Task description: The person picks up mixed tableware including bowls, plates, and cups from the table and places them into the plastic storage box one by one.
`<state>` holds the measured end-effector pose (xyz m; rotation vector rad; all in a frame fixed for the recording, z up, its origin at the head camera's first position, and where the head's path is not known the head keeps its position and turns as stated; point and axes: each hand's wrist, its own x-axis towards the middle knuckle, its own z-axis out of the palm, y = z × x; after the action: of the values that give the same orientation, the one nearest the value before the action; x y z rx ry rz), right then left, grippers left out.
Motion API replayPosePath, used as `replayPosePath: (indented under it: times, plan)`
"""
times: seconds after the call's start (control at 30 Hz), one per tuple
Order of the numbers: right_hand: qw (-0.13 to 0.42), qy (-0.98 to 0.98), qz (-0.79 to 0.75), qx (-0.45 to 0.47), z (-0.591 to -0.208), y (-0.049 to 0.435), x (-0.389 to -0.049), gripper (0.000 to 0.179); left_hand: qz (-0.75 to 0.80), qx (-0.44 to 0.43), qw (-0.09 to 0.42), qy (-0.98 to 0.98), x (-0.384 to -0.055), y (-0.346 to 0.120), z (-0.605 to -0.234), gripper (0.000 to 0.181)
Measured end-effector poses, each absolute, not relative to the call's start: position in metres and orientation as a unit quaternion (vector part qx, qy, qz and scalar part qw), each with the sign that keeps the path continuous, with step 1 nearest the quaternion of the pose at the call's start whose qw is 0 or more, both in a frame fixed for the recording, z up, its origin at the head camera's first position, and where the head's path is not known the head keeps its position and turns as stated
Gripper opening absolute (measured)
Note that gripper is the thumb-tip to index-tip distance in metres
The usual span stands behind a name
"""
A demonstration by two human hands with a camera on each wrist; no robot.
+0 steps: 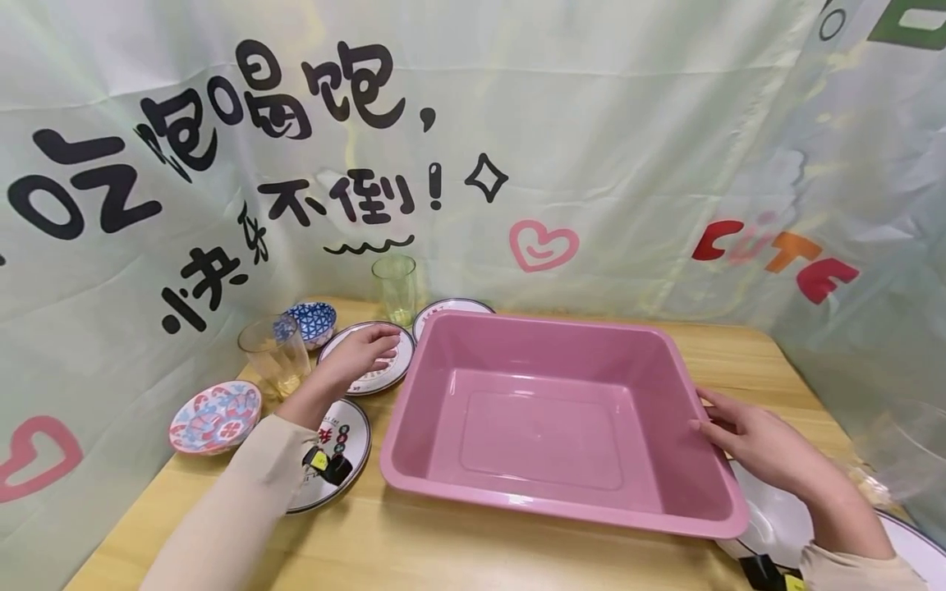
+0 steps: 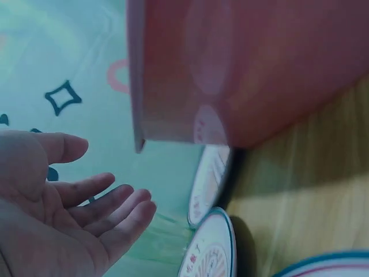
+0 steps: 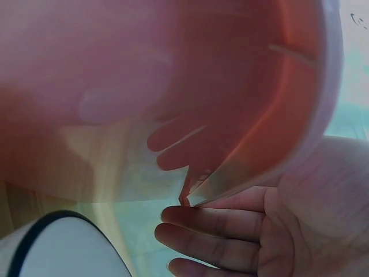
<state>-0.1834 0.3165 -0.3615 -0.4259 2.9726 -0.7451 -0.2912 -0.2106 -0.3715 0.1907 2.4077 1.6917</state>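
Note:
A pink plastic basin (image 1: 543,439) stands in the middle of the wooden table, its inside bare. My left hand (image 1: 362,355) is apart from the basin's left side, over a white plate (image 1: 399,361) with a dark rim. Its fingers (image 2: 124,222) are loosely spread and hold nothing. On the other side, my right hand (image 1: 764,439) is at the basin's right rim, thumb tip at the top edge. In the right wrist view its fingers (image 3: 213,242) extend fairly straight beside the outer wall, while the thumb is hidden by the rim.
Left of the basin are a patterned red-and-blue bowl (image 1: 216,417), a clear glass (image 1: 275,357), a blue bowl (image 1: 316,324) and another plate (image 1: 355,431). Behind them stands a greenish glass (image 1: 395,291). White dishware (image 1: 772,509) and a clear glass (image 1: 909,451) are at right. A printed curtain (image 1: 628,148) surrounds the table.

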Motion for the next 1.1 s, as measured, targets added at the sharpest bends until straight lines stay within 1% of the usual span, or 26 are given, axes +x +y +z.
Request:
replayPosePath:
  times: [0.1, 0.17, 0.23, 0.37, 0.47, 0.6, 0.77, 0.93, 1.1]
  plan:
    - [0.023, 0.962, -0.238, -0.134, -0.361, 0.318, -0.183, 0.066, 0.536, 0.062, 0.091, 0.837, -0.302, -0.207, -0.375, 0.047]
    - [0.022, 0.962, -0.238, -0.133, -0.362, 0.319, -0.183, 0.065, 0.522, 0.057, 0.098, 0.845, -0.311, -0.204, -0.379, 0.047]
    - [0.021, 0.962, -0.237, -0.132, -0.363, 0.32, -0.183, 0.065, 0.513, 0.051, 0.116, 0.849, -0.321, -0.204, -0.382, 0.048]
    - [0.02, 0.962, -0.238, -0.129, -0.365, 0.32, -0.183, 0.065, 0.542, 0.031, 0.169, 0.823, -0.34, -0.209, -0.383, 0.053]
    - [0.024, 0.962, -0.24, -0.125, -0.367, 0.32, -0.183, 0.066, 0.559, 0.021, 0.186, 0.807, -0.351, -0.211, -0.381, 0.058]
    - [0.027, 0.963, -0.239, -0.123, -0.368, 0.321, -0.183, 0.067, 0.54, 0.015, 0.186, 0.82, -0.361, -0.211, -0.381, 0.059]
    - [0.034, 0.962, -0.242, -0.121, -0.37, 0.319, -0.183, 0.068, 0.531, -0.023, 0.194, 0.824, -0.376, -0.208, -0.388, 0.052]
    - [0.024, 0.963, -0.239, -0.124, -0.369, 0.317, -0.185, 0.067, 0.518, -0.03, 0.188, 0.834, -0.39, -0.209, -0.392, 0.052]
    - [0.018, 0.962, -0.243, -0.125, -0.365, 0.316, -0.187, 0.065, 0.517, -0.038, 0.183, 0.835, -0.4, -0.21, -0.392, 0.045]
